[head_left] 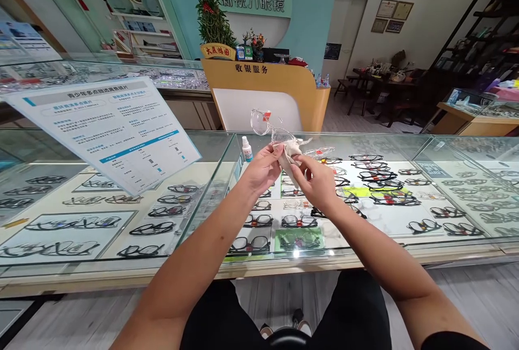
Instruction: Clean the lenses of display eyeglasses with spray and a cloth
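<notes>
A pair of clear-framed glasses (pixel 267 125) with a small red tag is held up above the glass counter (pixel 397 139). My left hand (pixel 263 169) pinches the frame and a pale cleaning cloth (pixel 290 156) near one lens. My right hand (pixel 318 181) grips the lower part of the same cloth, fingers closed on it. Both hands meet in the middle of the view, over the display case.
A small spray bottle (pixel 247 149) stands on the counter left of my hands. A tilted printed sign (pixel 109 128) sits at the left. Several glasses lie inside the case (pixel 377 187). A yellow service desk (pixel 267 90) stands behind, dark tables and shelves at the right.
</notes>
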A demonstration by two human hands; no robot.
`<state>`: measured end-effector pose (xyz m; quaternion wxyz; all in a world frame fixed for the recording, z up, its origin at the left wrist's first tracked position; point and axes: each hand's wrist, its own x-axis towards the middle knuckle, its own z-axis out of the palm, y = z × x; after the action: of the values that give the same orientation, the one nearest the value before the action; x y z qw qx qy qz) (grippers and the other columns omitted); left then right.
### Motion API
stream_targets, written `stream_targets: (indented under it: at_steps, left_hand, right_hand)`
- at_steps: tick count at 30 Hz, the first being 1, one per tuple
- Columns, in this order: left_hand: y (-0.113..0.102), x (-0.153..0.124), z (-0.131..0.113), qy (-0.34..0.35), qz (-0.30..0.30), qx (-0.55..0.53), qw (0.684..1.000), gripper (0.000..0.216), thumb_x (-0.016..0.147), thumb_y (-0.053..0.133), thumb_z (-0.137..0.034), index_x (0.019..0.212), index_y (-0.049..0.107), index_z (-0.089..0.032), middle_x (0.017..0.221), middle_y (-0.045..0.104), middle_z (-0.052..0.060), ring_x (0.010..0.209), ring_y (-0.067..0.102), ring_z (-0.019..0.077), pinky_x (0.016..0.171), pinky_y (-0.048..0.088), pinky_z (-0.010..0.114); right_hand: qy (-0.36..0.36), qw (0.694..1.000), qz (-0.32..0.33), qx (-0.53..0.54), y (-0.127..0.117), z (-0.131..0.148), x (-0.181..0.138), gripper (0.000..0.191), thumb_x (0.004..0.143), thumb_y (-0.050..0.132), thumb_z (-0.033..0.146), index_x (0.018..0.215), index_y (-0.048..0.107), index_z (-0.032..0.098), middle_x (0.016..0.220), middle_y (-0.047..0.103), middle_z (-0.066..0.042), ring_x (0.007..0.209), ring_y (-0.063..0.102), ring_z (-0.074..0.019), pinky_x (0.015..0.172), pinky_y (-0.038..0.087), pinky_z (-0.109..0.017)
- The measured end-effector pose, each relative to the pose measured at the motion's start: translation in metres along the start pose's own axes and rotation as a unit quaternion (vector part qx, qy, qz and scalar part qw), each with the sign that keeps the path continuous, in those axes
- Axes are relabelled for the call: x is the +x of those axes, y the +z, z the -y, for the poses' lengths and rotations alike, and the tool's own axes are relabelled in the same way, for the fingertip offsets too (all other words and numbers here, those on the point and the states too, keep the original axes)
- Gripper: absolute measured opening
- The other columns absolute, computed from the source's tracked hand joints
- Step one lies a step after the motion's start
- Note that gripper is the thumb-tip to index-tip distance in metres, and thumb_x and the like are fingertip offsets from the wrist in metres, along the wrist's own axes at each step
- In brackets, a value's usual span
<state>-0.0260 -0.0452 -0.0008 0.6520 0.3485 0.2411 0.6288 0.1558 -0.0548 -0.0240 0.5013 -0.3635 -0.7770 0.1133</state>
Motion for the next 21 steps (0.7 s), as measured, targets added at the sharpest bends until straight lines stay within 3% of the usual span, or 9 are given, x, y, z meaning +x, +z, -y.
stream_targets:
  at_steps: [5, 10, 13, 17, 19, 21]
  left_hand:
    - [0.004, 0.000, 0.003, 0.026, -0.012, -0.020, 0.999, 0.024, 0.083, 0.098, -0.021, 0.091, 0.075, -0.018, 0.087, 0.077, -0.002, 0.080, 0.071, 0.0123, 0.082, 0.055, 0.026]
    - [0.008, -0.001, 0.004, 0.041, -0.031, -0.006, 0.999, 0.031, 0.078, 0.102, -0.024, 0.092, 0.075, -0.018, 0.086, 0.077, -0.002, 0.080, 0.071, 0.0129, 0.084, 0.054, 0.028]
    - [0.007, -0.002, 0.004, 0.068, -0.021, 0.076, 0.995, 0.038, 0.077, 0.103, -0.037, 0.092, 0.075, -0.018, 0.085, 0.075, -0.001, 0.079, 0.067, 0.0137, 0.083, 0.052, 0.028]
    - [0.005, -0.003, -0.001, 0.097, -0.006, 0.228, 0.969, 0.050, 0.074, 0.102, -0.057, 0.092, 0.078, -0.016, 0.086, 0.076, 0.003, 0.081, 0.065, 0.0156, 0.078, 0.048, 0.027]
    - [0.005, -0.005, -0.004, 0.070, 0.030, 0.274, 0.959, 0.056, 0.073, 0.099, -0.063, 0.093, 0.077, -0.016, 0.086, 0.076, 0.004, 0.080, 0.066, 0.0167, 0.075, 0.048, 0.027]
    - [0.008, -0.008, -0.006, 0.033, 0.073, 0.309, 0.948, 0.059, 0.074, 0.096, -0.067, 0.093, 0.074, -0.016, 0.084, 0.074, 0.003, 0.075, 0.064, 0.0159, 0.069, 0.045, 0.027]
  right_hand:
    - [-0.030, 0.999, 0.005, -0.008, -0.001, 0.000, 0.001, 0.030, 0.109, 0.057, 0.047, 0.096, 0.075, 0.027, 0.074, 0.071, -0.002, 0.061, 0.057, -0.0187, 0.066, 0.042, -0.036]
    - [-0.051, 0.997, 0.060, -0.015, 0.000, 0.006, -0.001, 0.028, 0.106, 0.059, 0.042, 0.083, 0.066, 0.027, 0.065, 0.062, 0.000, 0.061, 0.054, -0.0188, 0.065, 0.036, -0.036]
    - [-0.055, 0.998, 0.018, 0.006, -0.005, 0.007, 0.001, 0.029, 0.103, 0.063, 0.043, 0.078, 0.060, 0.027, 0.066, 0.059, 0.000, 0.064, 0.051, -0.0197, 0.067, 0.038, -0.038]
    - [-0.014, 0.989, -0.123, 0.083, -0.021, 0.000, 0.014, 0.025, 0.104, 0.064, 0.046, 0.089, 0.068, 0.027, 0.083, 0.063, -0.004, 0.081, 0.056, -0.0239, 0.080, 0.045, -0.041]
    - [0.031, 0.984, -0.112, 0.138, -0.028, -0.007, 0.022, 0.026, 0.104, 0.065, 0.049, 0.095, 0.075, 0.027, 0.092, 0.067, -0.005, 0.091, 0.059, -0.0250, 0.086, 0.046, -0.042]
    - [0.076, 0.973, -0.047, 0.212, -0.031, -0.015, 0.029, 0.030, 0.103, 0.066, 0.053, 0.098, 0.081, 0.027, 0.103, 0.072, -0.005, 0.102, 0.065, -0.0258, 0.095, 0.048, -0.042]
